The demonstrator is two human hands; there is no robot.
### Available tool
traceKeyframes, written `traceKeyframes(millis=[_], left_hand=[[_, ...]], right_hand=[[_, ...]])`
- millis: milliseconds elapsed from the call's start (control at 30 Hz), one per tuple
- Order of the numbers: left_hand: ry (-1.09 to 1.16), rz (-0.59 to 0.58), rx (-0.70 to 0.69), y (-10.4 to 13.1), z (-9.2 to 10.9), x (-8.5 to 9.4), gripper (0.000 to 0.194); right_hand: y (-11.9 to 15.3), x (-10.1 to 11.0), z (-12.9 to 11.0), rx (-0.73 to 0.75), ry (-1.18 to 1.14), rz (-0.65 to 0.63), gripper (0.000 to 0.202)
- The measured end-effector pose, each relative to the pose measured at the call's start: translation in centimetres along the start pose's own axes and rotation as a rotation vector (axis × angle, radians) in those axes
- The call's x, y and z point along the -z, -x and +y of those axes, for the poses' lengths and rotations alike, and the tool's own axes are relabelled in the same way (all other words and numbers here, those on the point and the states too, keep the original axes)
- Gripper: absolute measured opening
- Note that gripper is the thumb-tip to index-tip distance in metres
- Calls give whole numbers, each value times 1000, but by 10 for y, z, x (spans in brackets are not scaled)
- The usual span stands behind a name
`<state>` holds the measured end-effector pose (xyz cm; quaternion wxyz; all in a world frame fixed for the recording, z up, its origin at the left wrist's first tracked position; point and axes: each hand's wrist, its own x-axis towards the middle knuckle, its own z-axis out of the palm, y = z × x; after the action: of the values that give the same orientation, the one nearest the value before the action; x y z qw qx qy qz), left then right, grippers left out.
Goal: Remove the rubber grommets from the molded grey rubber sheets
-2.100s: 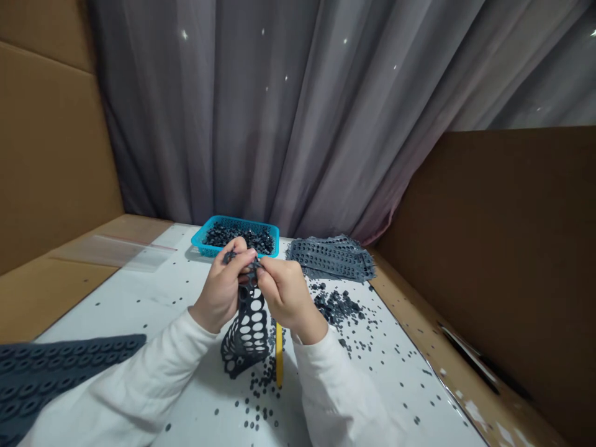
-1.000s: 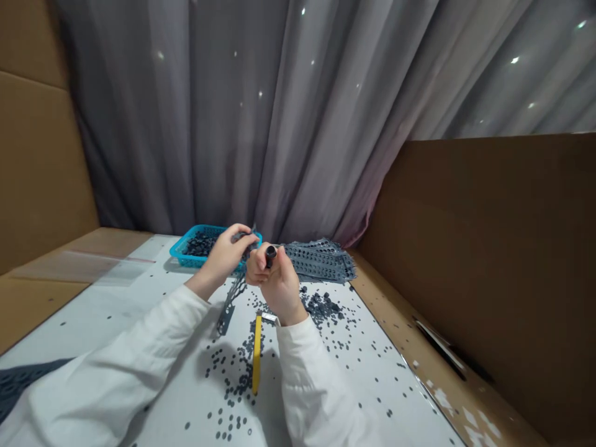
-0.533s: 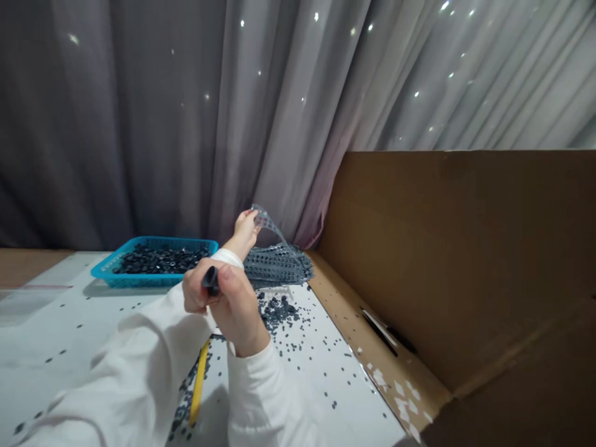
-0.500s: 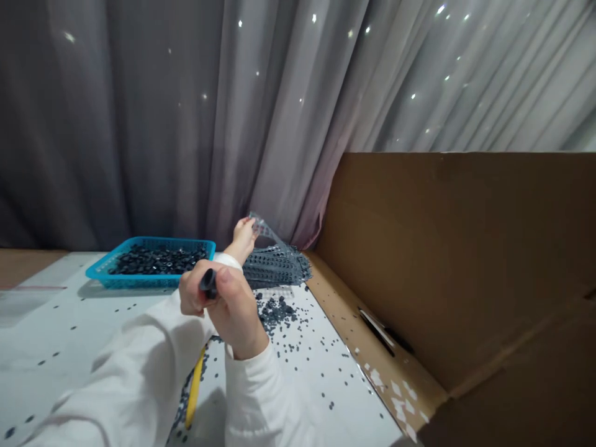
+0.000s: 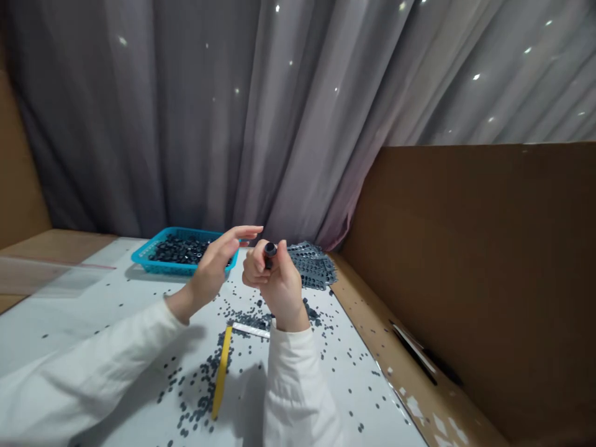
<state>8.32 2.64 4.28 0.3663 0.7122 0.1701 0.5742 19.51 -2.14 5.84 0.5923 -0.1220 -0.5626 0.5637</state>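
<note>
Over the table point(image 5: 367, 410): both our hands are up in mid-air next to each other, white sleeves down to the wrists.
Left hand point(image 5: 209, 261): pretty much open, fingers stretched out toward the right, and we can't spot anything in it. From where we're looking it covers part of the basket's right end.
Right hand point(image 5: 278, 285): curled up snug around a dark cylinder, thumb alongside it.
Dark cylinder point(image 5: 270, 249): sitting in that right fist with its round end facing us; the rest is hidden by our fingers, so we can't tell how long it is.
Blue basket point(image 5: 148, 267): at the back of the table, loaded with small black pieces point(image 5: 177, 250).
Perforated sheets point(image 5: 313, 267): gray, stacked at the back, partly behind our right hand.
Yellow strip point(image 5: 222, 375): lying flat nearer us, its far end meeting a white strip point(image 5: 250, 330) to make a corner.
Black dots point(image 5: 200, 403): all over the place, thickest around the yellow strip.
Clear plastic bag point(image 5: 51, 276): flat over on the left side.
Cardboard point(image 5: 470, 248): standing up on our right.
Gray curtain point(image 5: 200, 136): hanging behind everything, with little shiny spots.
</note>
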Motion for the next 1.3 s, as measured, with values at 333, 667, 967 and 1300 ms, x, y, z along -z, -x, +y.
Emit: traceKeyframes(millis=[333, 667, 967, 1300], left_hand=[[-265, 161, 8, 51, 45, 30, 26], [-244, 349, 124, 43, 35, 69, 14], [-897, 215, 438, 6, -101, 135, 21], [-1017, 234, 623, 10, -140, 159, 67]], right_hand=[[0, -29, 27, -156, 258, -63, 52], [-5, -24, 26, -423, -250, -91, 6], [-6, -26, 36, -479, -508, -33, 13], [-5, -16, 39, -557, -567, 10, 12]])
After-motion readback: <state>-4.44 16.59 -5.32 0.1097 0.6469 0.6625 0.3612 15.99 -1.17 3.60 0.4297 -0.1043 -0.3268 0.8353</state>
